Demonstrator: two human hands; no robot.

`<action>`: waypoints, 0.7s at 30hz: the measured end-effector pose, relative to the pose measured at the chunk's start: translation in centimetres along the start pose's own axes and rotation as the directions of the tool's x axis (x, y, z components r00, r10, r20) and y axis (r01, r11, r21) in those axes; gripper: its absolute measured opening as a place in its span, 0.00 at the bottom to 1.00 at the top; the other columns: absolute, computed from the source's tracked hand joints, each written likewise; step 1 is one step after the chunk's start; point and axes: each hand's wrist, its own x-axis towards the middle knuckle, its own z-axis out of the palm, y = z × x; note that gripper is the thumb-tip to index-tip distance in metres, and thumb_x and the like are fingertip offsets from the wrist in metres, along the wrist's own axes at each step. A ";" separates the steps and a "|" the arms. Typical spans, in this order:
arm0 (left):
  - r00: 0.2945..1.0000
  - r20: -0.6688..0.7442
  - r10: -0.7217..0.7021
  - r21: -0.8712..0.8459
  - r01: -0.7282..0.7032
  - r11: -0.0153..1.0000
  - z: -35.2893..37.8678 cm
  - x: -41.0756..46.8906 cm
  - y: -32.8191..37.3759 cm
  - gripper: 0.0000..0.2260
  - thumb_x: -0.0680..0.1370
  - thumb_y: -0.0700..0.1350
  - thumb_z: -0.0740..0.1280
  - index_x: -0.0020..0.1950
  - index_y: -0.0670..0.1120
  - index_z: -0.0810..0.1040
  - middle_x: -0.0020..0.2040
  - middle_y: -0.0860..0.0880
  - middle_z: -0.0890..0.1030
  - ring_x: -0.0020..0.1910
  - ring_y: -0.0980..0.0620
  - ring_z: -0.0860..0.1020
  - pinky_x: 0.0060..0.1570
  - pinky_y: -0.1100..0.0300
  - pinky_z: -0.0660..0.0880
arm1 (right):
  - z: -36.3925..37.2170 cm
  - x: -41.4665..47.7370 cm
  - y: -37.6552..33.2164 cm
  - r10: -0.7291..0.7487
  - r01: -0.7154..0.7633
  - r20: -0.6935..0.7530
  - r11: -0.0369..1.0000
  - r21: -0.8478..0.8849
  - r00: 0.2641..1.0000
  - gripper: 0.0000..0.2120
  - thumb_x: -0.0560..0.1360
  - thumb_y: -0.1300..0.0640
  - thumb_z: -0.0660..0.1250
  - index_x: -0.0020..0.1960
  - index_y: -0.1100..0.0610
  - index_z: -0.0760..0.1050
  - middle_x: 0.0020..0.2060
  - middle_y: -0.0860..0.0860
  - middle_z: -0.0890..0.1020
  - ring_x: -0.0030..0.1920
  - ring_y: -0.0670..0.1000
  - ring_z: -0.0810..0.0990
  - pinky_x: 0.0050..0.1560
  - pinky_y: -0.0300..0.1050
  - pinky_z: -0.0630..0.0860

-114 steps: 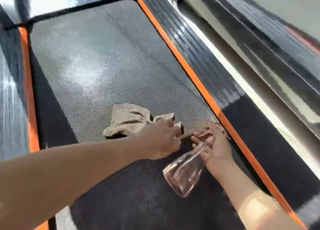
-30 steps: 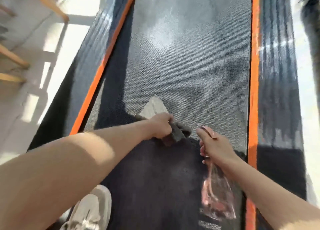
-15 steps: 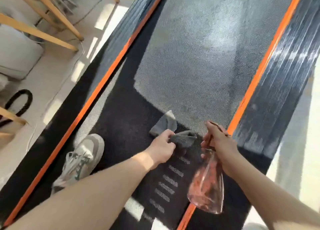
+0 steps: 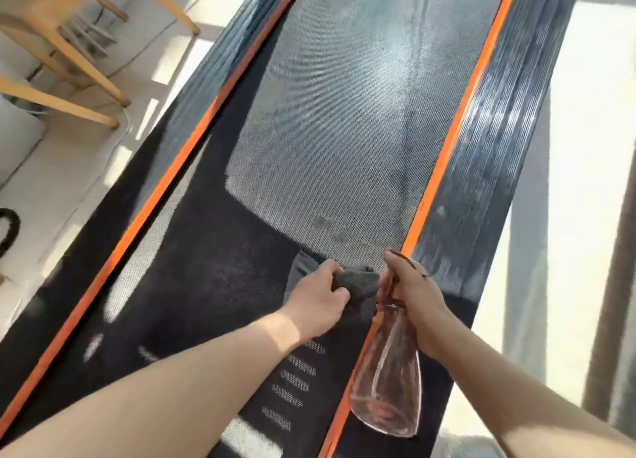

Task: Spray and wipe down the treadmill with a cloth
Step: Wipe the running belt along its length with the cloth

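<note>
The treadmill belt [image 4: 330, 140] runs away from me between two orange strips, with black ribbed side rails. My left hand [image 4: 318, 302] grips a bunched grey cloth [image 4: 358, 280] and presses it onto the shaded near part of the belt. Right beside it, my right hand [image 4: 414, 301] holds a clear pinkish spray bottle [image 4: 389, 388] by its neck, the body hanging down over the right orange strip [image 4: 447, 154]. A few dark wet spots [image 4: 330, 228] sit on the sunlit belt just beyond the cloth.
Wooden chair legs [image 4: 86, 68] and a thin cable stand on the pale floor to the left of the treadmill. A black curved object [image 4: 8, 230] lies at the far left edge. Bright sunlit floor runs along the right rail [image 4: 499, 140].
The view has swung right and the shoe seen at the left is out of frame. The left hand with the cloth has moved slightly nearer the right strip. The bottle stays held in the right hand.
</note>
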 end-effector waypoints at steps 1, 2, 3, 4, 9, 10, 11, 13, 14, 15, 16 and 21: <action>0.997 -0.071 -0.022 -0.059 0.018 0.998 0.3 0.3 -0.3 0.05 0.77 0.44 0.62 0.51 0.53 0.71 0.40 0.53 0.77 0.40 0.53 0.74 0.38 0.61 0.65 | 0.2 0.2 0.0 0.040 -0.041 0.030 0.999 0.014 0.999 0.16 0.76 0.44 0.68 0.41 0.57 0.75 0.28 0.53 0.76 0.28 0.51 0.77 0.30 0.48 0.78; 0.988 -0.145 -0.050 -0.125 0.032 0.992 0.6 0.8 -0.8 0.06 0.77 0.44 0.62 0.51 0.53 0.71 0.42 0.52 0.78 0.42 0.52 0.75 0.41 0.60 0.66 | 0.3 0.7 -0.1 0.076 -0.077 0.058 0.997 0.014 0.995 0.17 0.75 0.42 0.69 0.42 0.57 0.77 0.30 0.53 0.78 0.29 0.51 0.79 0.30 0.49 0.79; 0.976 -0.204 -0.077 -0.176 0.041 0.984 1.1 1.5 -1.4 0.06 0.77 0.43 0.62 0.52 0.53 0.70 0.44 0.52 0.79 0.45 0.50 0.76 0.42 0.59 0.66 | 0.2 1.2 -0.1 0.099 -0.100 0.067 0.995 0.011 0.993 0.19 0.74 0.41 0.69 0.42 0.58 0.78 0.32 0.54 0.80 0.31 0.52 0.81 0.30 0.49 0.79; 0.964 -0.245 -0.103 -0.211 0.051 0.976 1.5 2.1 -2.0 0.06 0.78 0.43 0.63 0.53 0.53 0.71 0.46 0.51 0.79 0.47 0.49 0.77 0.44 0.60 0.66 | 0.0 1.6 0.0 0.112 -0.113 0.058 0.994 0.012 0.992 0.20 0.74 0.40 0.69 0.42 0.58 0.79 0.34 0.56 0.82 0.32 0.52 0.82 0.30 0.48 0.79; 0.910 -0.399 -0.115 -0.299 -0.011 0.954 2.7 6.5 -4.7 0.11 0.80 0.44 0.63 0.62 0.48 0.76 0.54 0.49 0.77 0.58 0.47 0.75 0.57 0.61 0.67 | -0.7 4.3 0.6 0.072 -0.071 -0.014 0.995 0.068 0.997 0.19 0.74 0.41 0.70 0.43 0.58 0.75 0.32 0.57 0.77 0.27 0.53 0.76 0.29 0.46 0.76; 0.885 -0.451 -0.117 -0.303 -0.029 0.952 2.5 7.3 -5.1 0.12 0.80 0.44 0.63 0.63 0.48 0.76 0.53 0.49 0.75 0.58 0.46 0.75 0.57 0.62 0.66 | -0.9 4.7 0.8 0.069 -0.067 -0.014 0.993 0.096 0.998 0.18 0.74 0.42 0.70 0.44 0.58 0.74 0.32 0.56 0.76 0.26 0.53 0.75 0.29 0.47 0.76; 0.853 -0.506 -0.126 -0.319 -0.049 0.947 2.3 8.3 -5.1 0.12 0.80 0.45 0.63 0.64 0.47 0.76 0.53 0.49 0.73 0.59 0.45 0.74 0.59 0.61 0.66 | -1.3 5.1 0.9 0.054 -0.052 -0.007 0.991 0.119 0.999 0.18 0.73 0.42 0.71 0.44 0.58 0.75 0.32 0.57 0.76 0.26 0.53 0.75 0.29 0.47 0.77; 0.791 -0.589 -0.163 -0.316 -0.041 0.948 1.8 9.8 -5.2 0.15 0.80 0.46 0.64 0.67 0.46 0.74 0.58 0.45 0.72 0.62 0.43 0.71 0.64 0.55 0.65 | -1.8 5.4 1.0 0.048 -0.053 0.034 0.989 0.139 0.998 0.21 0.71 0.40 0.71 0.42 0.60 0.78 0.34 0.59 0.79 0.29 0.55 0.79 0.29 0.47 0.78; 0.760 -0.627 -0.172 -0.292 -0.024 0.956 1.6 10.3 -5.1 0.18 0.79 0.46 0.65 0.69 0.47 0.73 0.61 0.43 0.72 0.63 0.42 0.69 0.65 0.51 0.64 | -1.9 5.4 1.1 0.044 -0.053 0.065 0.990 0.132 0.997 0.23 0.69 0.38 0.70 0.42 0.60 0.81 0.35 0.59 0.81 0.32 0.56 0.82 0.30 0.47 0.78; 0.728 -0.665 -0.169 -0.261 -0.014 0.965 1.4 10.5 -5.1 0.22 0.77 0.45 0.68 0.71 0.48 0.70 0.65 0.43 0.70 0.65 0.42 0.67 0.65 0.48 0.63 | -2.0 5.4 1.2 0.036 -0.047 0.091 0.991 0.123 0.995 0.25 0.67 0.36 0.70 0.42 0.60 0.83 0.38 0.59 0.83 0.36 0.56 0.84 0.30 0.47 0.79; 0.697 -0.701 -0.152 -0.222 -0.012 0.975 1.2 10.2 -5.0 0.27 0.75 0.45 0.70 0.73 0.49 0.67 0.68 0.44 0.68 0.66 0.42 0.65 0.64 0.44 0.64 | -1.9 5.3 1.5 0.030 -0.042 0.102 0.992 0.116 0.994 0.26 0.65 0.35 0.70 0.42 0.59 0.83 0.39 0.59 0.84 0.39 0.56 0.85 0.31 0.47 0.79; 0.801 -0.564 0.200 0.265 -0.054 0.963 4.4 8.4 -5.9 0.25 0.75 0.53 0.67 0.71 0.47 0.69 0.71 0.43 0.66 0.69 0.41 0.64 0.66 0.42 0.66 | -1.2 4.8 2.9 0.021 -0.021 0.000 0.989 0.144 1.000 0.19 0.70 0.40 0.71 0.33 0.56 0.79 0.32 0.60 0.78 0.27 0.54 0.77 0.29 0.46 0.78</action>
